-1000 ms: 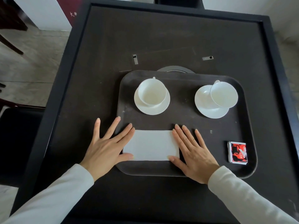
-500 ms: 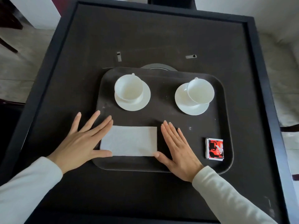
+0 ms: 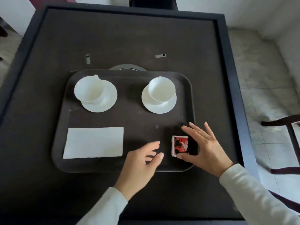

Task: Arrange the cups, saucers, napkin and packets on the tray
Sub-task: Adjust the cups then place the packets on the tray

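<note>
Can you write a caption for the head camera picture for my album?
Two hands close in on red packets beside a napkin and two cups on a tray.

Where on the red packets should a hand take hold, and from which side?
Judging by how they lie, pinch the red packets across their near and far short edges, coming from the right. They lie flat in the tray's near right corner, and the right hand already brackets them, thumb at the near edge, fingers above the far one. The left hand hovers clear.

Glossy white ceramic cups (image 3: 89,90), matt dark tray (image 3: 129,117), soft paper napkin (image 3: 93,142)
</note>
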The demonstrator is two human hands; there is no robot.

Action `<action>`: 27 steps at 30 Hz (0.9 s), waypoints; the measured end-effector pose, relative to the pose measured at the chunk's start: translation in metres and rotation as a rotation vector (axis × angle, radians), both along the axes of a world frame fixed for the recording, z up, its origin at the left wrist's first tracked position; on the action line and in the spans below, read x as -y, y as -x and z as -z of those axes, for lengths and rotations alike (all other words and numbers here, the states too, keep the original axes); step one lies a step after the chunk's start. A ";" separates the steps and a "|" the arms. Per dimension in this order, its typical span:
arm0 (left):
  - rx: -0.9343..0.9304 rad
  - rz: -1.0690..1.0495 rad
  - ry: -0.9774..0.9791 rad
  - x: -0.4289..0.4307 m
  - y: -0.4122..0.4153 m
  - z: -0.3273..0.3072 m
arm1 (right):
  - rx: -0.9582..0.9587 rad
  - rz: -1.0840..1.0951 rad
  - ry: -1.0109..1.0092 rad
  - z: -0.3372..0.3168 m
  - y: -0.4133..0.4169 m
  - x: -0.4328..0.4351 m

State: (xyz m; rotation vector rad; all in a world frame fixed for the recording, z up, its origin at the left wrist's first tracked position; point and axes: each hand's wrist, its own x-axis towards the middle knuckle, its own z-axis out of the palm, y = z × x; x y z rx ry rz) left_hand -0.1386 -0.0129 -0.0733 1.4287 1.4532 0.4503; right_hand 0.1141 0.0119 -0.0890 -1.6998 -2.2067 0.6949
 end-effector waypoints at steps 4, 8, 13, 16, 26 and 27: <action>0.106 -0.155 0.059 0.004 -0.040 0.013 | 0.023 -0.066 -0.021 0.003 -0.011 0.001; 0.113 -0.250 0.076 0.004 -0.052 0.019 | 0.048 -0.091 -0.032 0.005 -0.012 0.002; 0.101 -0.264 0.091 0.004 -0.059 0.020 | 0.060 -0.108 -0.032 0.005 -0.013 0.002; 0.100 -0.264 0.086 0.004 -0.060 0.020 | 0.077 -0.111 -0.023 0.005 -0.012 0.001; 0.124 -0.254 0.086 0.005 -0.058 0.025 | 0.089 -0.114 -0.018 0.007 -0.010 0.000; 0.128 -0.253 0.088 0.005 -0.058 0.025 | 0.090 -0.116 -0.017 0.007 -0.010 0.000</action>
